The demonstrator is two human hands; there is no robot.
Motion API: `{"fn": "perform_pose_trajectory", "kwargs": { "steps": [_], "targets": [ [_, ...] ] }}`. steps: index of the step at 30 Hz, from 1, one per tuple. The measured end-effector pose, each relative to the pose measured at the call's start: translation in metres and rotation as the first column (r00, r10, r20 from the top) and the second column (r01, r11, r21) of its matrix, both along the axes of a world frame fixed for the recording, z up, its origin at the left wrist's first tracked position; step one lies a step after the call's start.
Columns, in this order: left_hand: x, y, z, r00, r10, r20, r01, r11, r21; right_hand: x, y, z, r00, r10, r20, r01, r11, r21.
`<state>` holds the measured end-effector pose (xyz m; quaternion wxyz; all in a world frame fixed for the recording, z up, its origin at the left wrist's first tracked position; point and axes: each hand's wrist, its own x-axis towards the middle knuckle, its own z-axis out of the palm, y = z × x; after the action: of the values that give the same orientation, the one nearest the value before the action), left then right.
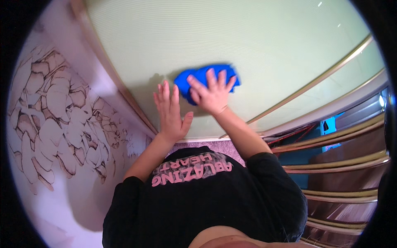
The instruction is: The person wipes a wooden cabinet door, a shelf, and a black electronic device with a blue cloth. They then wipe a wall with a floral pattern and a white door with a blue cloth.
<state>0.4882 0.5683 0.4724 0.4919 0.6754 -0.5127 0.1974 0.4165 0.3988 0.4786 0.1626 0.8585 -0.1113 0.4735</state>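
Observation:
My right hand lies on a bunched blue cloth, its fingers spread over it and pressing it against a pale green, finely ribbed panel. Just to the left, my left hand is raised flat with its palm towards the panel, holding nothing. Whether its fingertips touch the surface I cannot tell. A gap separates the left hand's thumb from the right wrist. Both hands cast soft shadows on the panel.
A wall with a brown floral line pattern stands at the left, beyond the panel's brown edge frame. Gold-coloured metal strips curve along the right side, near a bright blue object. Purplish carpet shows below the panel.

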Motion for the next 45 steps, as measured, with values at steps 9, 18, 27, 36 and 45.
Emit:
{"fn": "perform_pose_trajectory", "kwargs": {
  "steps": [9, 18, 27, 36, 45],
  "targets": [
    [-0.013, -0.028, 0.007, 0.991, -0.089, 0.099, 0.074, 0.987, 0.141, -0.052, -0.054, -0.053, 0.998, -0.026, 0.058, 0.03, 0.996, -0.079],
    [-0.033, -0.087, 0.025, 0.95, -0.079, 0.301, 0.039, 0.99, 0.137, -0.049, -0.066, 0.01, 0.977, -0.108, 0.183, 0.103, 0.994, 0.04],
    [-0.044, -0.117, 0.023, 0.904, 0.0, 0.428, -0.059, 0.99, 0.127, -0.105, -0.11, -0.07, 0.991, -0.072, 0.112, 0.079, 0.995, -0.062],
    [-0.061, -0.154, 0.05, 0.885, -0.084, 0.459, 0.035, 0.993, 0.114, -0.107, -0.133, 0.032, 0.908, -0.131, 0.398, 0.098, 0.99, 0.102],
    [-0.065, -0.18, 0.026, 0.737, 0.015, 0.675, -0.068, 0.996, 0.053, -0.157, -0.122, -0.148, 0.983, -0.176, 0.055, 0.163, 0.968, 0.189]
  ]
}}
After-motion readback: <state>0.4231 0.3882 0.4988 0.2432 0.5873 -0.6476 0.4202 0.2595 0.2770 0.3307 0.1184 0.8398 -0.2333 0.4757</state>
